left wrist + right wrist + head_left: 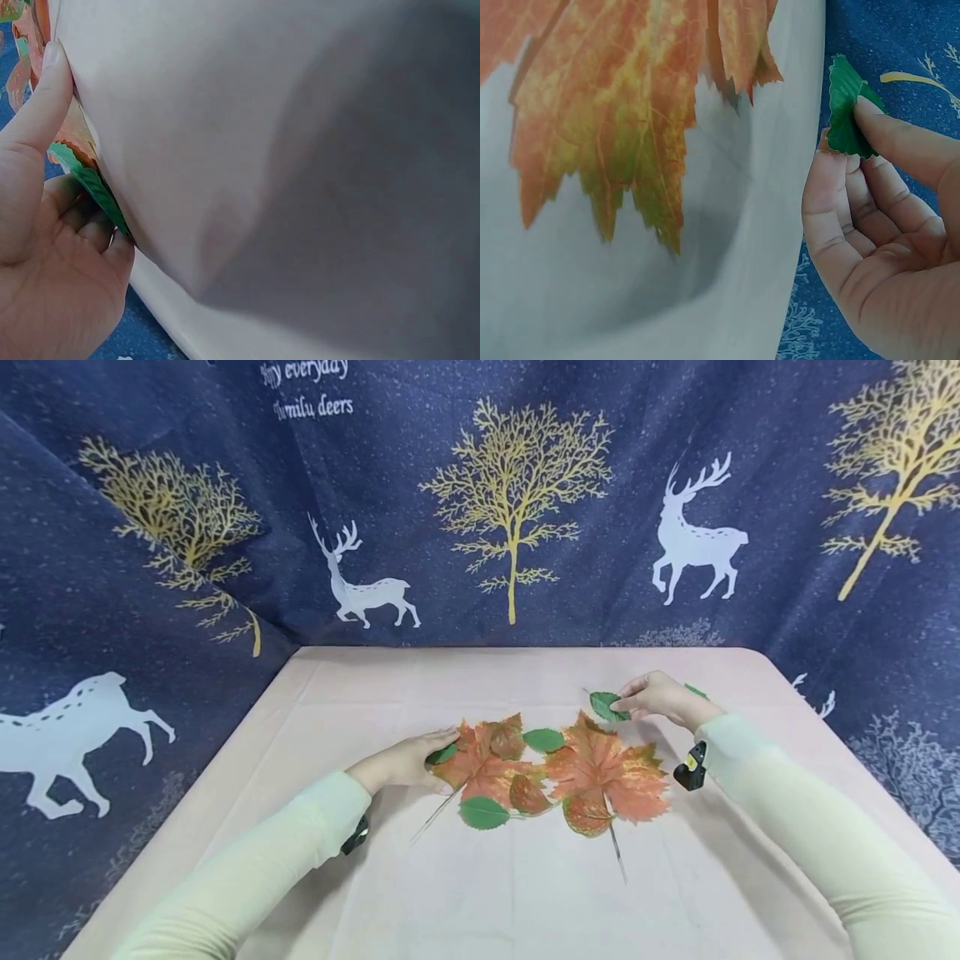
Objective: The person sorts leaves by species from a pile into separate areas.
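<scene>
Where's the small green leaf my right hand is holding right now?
The small green leaf is pinched in the right hand, above the right orange maple leaf.

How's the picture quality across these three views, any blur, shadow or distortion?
Head view: evenly lit, sharp, wide-angle bend at the table edges. Left wrist view: soft, a broad grey shadow on the cloth, left hand close and slightly blurred. Right wrist view: orange leaf sharp, shadow beneath it, right hand clear.

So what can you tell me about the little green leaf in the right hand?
The green leaf is small, dark, oval and saw-edged, and looks thin and slightly curled. The right hand pinches it between thumb and fingertips, lifted just above the table, behind the big orange leaf. A thin stem seems to stick out.
</scene>
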{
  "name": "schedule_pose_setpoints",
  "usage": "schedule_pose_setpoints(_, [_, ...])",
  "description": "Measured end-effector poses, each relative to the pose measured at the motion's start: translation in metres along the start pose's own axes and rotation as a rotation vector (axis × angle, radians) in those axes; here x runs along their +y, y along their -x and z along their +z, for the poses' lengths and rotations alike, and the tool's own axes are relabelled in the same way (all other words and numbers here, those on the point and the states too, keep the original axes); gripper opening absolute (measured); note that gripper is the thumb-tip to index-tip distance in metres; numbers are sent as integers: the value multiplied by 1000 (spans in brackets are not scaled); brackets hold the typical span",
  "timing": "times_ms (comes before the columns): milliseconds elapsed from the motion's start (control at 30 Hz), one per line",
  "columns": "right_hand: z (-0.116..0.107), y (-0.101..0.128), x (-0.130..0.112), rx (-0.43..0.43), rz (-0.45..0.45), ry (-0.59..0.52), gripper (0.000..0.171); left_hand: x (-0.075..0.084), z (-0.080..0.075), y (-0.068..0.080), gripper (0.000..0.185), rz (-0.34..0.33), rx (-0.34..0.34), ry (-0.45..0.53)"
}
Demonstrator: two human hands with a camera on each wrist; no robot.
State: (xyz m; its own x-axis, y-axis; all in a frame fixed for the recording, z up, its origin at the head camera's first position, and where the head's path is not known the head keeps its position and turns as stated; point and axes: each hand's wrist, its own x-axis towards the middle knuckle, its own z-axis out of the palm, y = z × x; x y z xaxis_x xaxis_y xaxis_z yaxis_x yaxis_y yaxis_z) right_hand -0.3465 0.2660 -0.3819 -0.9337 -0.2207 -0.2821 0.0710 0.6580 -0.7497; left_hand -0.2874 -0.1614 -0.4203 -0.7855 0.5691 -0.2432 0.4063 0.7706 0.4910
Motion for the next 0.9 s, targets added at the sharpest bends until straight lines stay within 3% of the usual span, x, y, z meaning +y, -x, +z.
schedule_pose_setpoints(433, [-12, 5, -4, 35, 11, -95, 45, 2, -1, 2, 95, 7, 8, -3])
schedule_pose_setpoints(900, [-22, 8, -3, 78, -15, -110, 51, 2, -1, 3, 95, 1, 6, 0])
